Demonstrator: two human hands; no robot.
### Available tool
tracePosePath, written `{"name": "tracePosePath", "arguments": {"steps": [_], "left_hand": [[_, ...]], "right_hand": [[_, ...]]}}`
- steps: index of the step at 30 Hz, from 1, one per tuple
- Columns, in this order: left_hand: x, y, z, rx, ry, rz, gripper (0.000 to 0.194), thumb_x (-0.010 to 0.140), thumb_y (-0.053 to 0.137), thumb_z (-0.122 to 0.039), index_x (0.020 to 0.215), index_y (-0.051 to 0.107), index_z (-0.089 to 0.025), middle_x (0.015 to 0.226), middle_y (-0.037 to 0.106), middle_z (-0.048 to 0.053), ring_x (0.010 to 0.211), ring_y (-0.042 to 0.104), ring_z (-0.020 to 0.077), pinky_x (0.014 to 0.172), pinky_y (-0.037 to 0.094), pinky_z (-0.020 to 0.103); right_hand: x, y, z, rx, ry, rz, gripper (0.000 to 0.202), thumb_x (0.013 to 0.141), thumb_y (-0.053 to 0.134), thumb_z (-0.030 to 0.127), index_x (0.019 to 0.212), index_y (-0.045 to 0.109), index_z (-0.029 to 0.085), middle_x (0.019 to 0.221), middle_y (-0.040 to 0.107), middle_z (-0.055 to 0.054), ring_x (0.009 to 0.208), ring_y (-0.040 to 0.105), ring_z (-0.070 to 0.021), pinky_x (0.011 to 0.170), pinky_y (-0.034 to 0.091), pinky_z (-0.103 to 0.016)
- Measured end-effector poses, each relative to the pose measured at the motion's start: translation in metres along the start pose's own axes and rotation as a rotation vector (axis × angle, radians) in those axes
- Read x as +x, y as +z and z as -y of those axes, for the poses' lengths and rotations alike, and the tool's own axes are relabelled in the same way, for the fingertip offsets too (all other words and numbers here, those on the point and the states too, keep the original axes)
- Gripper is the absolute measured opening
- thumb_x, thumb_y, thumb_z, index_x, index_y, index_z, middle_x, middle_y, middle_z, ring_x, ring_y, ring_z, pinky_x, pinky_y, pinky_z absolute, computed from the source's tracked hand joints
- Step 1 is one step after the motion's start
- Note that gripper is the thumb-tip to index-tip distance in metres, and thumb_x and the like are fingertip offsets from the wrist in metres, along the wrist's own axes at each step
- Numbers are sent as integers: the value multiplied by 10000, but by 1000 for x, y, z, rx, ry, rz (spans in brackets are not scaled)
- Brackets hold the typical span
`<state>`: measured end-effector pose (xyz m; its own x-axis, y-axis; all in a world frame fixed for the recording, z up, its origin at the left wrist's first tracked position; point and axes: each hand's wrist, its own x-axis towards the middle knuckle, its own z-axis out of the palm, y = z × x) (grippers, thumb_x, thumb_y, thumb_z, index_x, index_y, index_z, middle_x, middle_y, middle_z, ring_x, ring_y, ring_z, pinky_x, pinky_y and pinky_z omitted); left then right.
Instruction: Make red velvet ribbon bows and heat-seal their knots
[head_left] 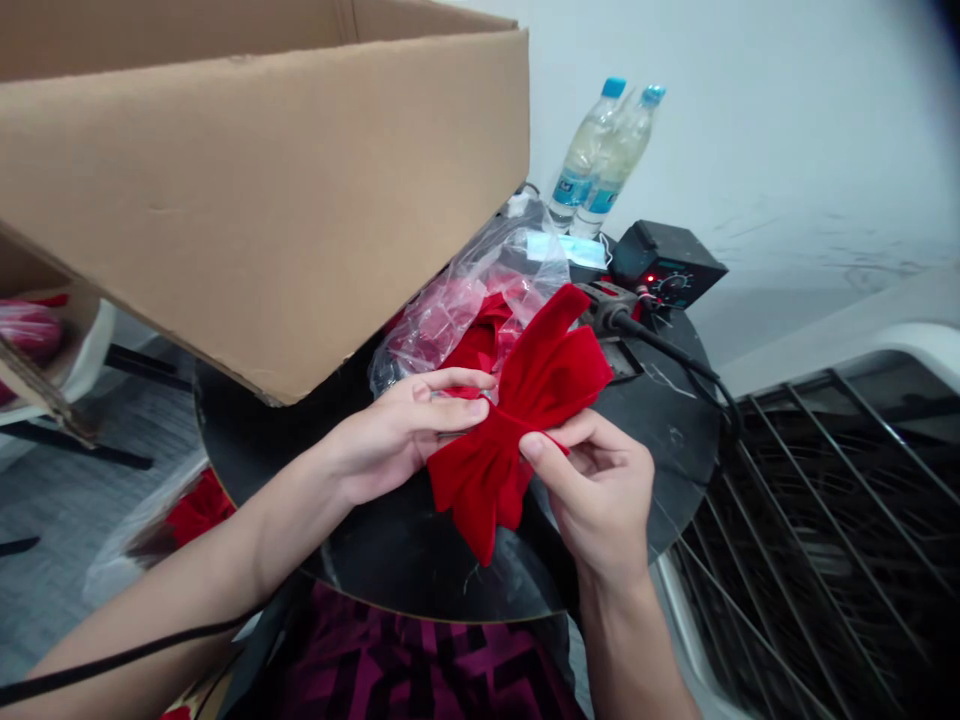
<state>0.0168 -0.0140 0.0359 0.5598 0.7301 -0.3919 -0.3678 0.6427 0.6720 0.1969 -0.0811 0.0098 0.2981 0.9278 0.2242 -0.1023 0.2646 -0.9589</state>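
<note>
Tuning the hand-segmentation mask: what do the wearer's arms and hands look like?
Bare, ungloved left hand and right hand; no sleeves, watch or markings visible on either forearm. A thin black cord crosses the left forearm in view. Also worn: a dark purple fabric garment with black block lettering.

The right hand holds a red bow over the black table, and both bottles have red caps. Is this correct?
No: in the head view, both bottles have blue caps, not red. The right hand holds the bow over the table.
</note>
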Motion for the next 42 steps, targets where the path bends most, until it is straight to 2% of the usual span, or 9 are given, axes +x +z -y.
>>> {"name": "tracePosePath", "arguments": {"steps": [5,9,12,18,23,30,34,37,42], "left_hand": [[10,-10,4,13,-28,220,327,698,941,-135,893,680,-162,685,669,-44,552,610,45,538,478,116],[13,-13,6,44,-54,267,378,625,979,-139,831,661,-154,755,669,-34,615,618,61,598,503,149],[13,-11,7,91,-16,237,326,621,985,-176,806,720,-143,752,679,-20,646,618,68,623,504,151],[2,0,2,287,275,58,110,738,896,-117,814,841,-176,703,724,-24,668,640,56,663,508,116],[-13,5,-1,473,379,-43,362,633,907,7,890,847,-241,840,809,-40,781,751,103,786,587,150],[-17,8,4,530,527,-56,349,642,881,24,900,809,-199,860,804,-21,796,748,123,814,600,184],[-13,3,4,528,555,15,325,663,881,-4,920,807,-189,891,795,-2,826,742,148,830,596,227],[-11,0,1,552,565,82,282,693,891,-78,942,809,-182,948,780,32,916,727,192,908,577,300],[-15,4,-5,635,401,77,192,710,894,-128,870,798,-173,891,753,35,827,694,171,787,555,267]], "right_hand": [[5,-4,6,-21,-51,76,198,731,874,143,685,697,218,624,718,34,511,627,-99,499,521,-178],[9,-4,12,-23,-63,134,203,725,862,137,677,680,216,633,729,28,514,639,-109,502,534,-188],[11,-4,17,-60,-91,148,204,736,845,131,669,671,213,637,723,29,523,639,-109,513,539,-191],[15,-5,22,-242,-149,82,195,771,840,126,691,680,204,652,703,24,561,632,-106,549,538,-195],[14,-5,24,-275,-156,119,180,801,834,147,718,685,204,698,717,16,605,644,-112,589,539,-211],[7,-1,28,-296,-141,149,162,815,838,149,811,697,229,730,709,50,621,654,-100,586,540,-186],[1,-1,29,-353,-184,110,263,709,925,109,830,734,244,775,753,55,651,695,-119,619,567,-202],[2,-6,29,-442,-284,123,210,724,934,164,800,754,243,766,764,34,631,687,-141,594,563,-243],[9,-19,31,-613,-516,149,187,755,911,174,809,756,264,681,739,32,516,637,-150,498,546,-282]]}}
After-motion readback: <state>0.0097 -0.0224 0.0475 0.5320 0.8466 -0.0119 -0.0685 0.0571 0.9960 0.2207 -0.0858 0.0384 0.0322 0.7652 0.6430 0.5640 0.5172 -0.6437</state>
